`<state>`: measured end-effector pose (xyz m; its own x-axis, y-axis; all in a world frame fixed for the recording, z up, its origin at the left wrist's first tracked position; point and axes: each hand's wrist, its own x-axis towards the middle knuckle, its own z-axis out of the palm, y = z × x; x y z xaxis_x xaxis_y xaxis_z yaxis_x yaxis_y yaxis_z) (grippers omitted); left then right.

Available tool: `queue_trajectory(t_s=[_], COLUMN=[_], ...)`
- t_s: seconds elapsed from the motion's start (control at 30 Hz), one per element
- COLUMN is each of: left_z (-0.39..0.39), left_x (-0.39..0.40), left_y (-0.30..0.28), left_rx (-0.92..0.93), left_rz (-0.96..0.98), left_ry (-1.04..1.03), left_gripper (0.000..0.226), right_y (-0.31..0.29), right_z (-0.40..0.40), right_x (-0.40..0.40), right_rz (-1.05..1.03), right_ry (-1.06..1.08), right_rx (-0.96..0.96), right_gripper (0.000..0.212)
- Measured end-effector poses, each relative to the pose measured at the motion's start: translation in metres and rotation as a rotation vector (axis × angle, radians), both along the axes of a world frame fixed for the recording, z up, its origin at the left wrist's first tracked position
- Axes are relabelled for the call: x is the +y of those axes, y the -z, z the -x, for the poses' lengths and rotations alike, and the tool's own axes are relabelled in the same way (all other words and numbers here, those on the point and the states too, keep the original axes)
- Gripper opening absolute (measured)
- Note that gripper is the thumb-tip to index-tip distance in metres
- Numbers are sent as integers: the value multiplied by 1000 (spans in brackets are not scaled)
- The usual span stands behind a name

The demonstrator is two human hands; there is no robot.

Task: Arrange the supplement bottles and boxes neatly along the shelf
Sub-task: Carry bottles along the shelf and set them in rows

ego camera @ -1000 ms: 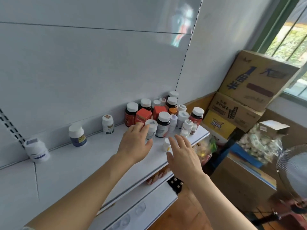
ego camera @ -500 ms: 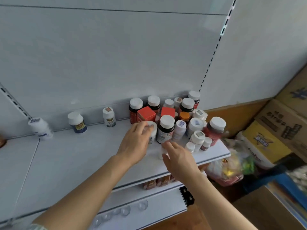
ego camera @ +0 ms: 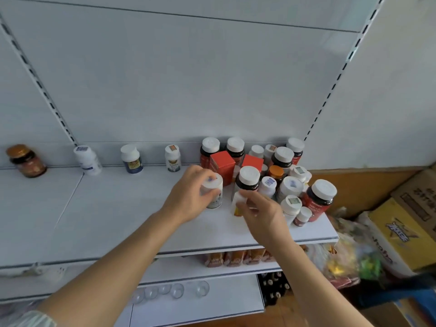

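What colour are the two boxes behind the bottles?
Red boxes, clearest in the head view.

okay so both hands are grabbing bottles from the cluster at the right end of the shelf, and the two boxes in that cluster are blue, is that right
Not quite: the two boxes in that cluster are red, not blue, as the head view shows. The rest holds. The left hand grips a white bottle and the right hand pinches a small white bottle at the right end of the shelf.
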<state>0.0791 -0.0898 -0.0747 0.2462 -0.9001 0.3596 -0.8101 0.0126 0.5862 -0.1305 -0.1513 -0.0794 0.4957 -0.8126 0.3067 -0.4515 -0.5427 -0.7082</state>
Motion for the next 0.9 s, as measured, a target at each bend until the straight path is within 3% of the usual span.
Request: queue_trajectory(t_s=[0.13,0.33,0.53,0.73,0.9], left_z=[-13,-33,-60,-95,-122], left_x=[21,58,98,136,166], left_y=[-29,-50,-41,-37,-44], left_rx=[224,436,540,627,650], left_rz=[10,36,-18,-34,15], left_ry=[-20,-71,-113,-199,-334], left_gripper=[23,24,47,38,45], right_y=[-27,-53,-61,-55,-54], right_z=[-13,-54,-100,-144,-185], right_x=[5,32,67,78,83], right_rz=[-174,-144,-146,-239,-342], right_ry=[-2,-92,-186,-261,-387], right_rx=[-69,-113,-116,-119,-139], right_gripper=[20,22,22,17,15])
